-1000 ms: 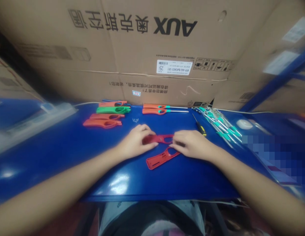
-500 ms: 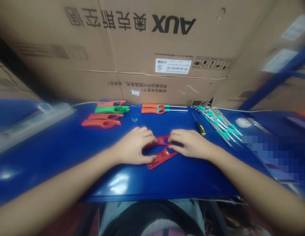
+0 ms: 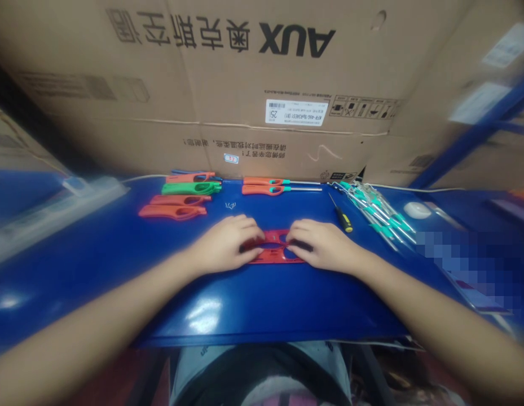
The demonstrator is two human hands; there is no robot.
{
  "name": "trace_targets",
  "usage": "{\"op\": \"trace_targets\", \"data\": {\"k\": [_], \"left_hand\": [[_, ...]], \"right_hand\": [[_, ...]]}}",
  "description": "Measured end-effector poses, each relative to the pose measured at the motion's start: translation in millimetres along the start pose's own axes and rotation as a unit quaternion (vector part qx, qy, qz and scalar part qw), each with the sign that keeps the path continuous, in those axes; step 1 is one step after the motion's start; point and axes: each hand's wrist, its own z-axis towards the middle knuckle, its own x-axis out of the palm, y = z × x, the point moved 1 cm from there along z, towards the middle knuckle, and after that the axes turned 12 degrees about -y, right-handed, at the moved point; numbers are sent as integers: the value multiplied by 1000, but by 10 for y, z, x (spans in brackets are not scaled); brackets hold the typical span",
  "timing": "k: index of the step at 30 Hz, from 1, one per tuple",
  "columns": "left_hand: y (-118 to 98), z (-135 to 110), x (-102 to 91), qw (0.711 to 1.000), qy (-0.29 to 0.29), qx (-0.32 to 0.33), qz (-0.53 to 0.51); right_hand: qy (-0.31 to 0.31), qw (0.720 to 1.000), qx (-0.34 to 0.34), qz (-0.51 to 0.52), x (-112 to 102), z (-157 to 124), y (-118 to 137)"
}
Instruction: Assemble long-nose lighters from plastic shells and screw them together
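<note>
Two red plastic handle shells (image 3: 273, 251) lie side by side on the blue table (image 3: 253, 304), lined up parallel. My left hand (image 3: 225, 245) grips their left end with curled fingers. My right hand (image 3: 321, 245) pinches their right end. Both hands rest on the table top, and the shells' ends are hidden under the fingers.
Orange and green handle shells (image 3: 181, 197) lie at the back left. Two assembled orange lighters (image 3: 278, 186) lie at the back centre. A screwdriver (image 3: 342, 217), a bundle of metal tubes with green ends (image 3: 378, 217) and a white disc (image 3: 417, 210) are at the right. Cardboard boxes (image 3: 262, 84) stand behind.
The lower red shell, which lay slanted below the upper one, has been swung up and set parallel beside it. Both hands stayed on the shells' ends.
</note>
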Motion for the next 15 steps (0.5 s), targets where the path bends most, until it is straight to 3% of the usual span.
{"op": "trace_targets", "data": {"k": [15], "left_hand": [[-1, -5, -22, 999, 7, 6, 34]], "right_hand": [[-12, 998, -37, -43, -15, -6, -12]]}}
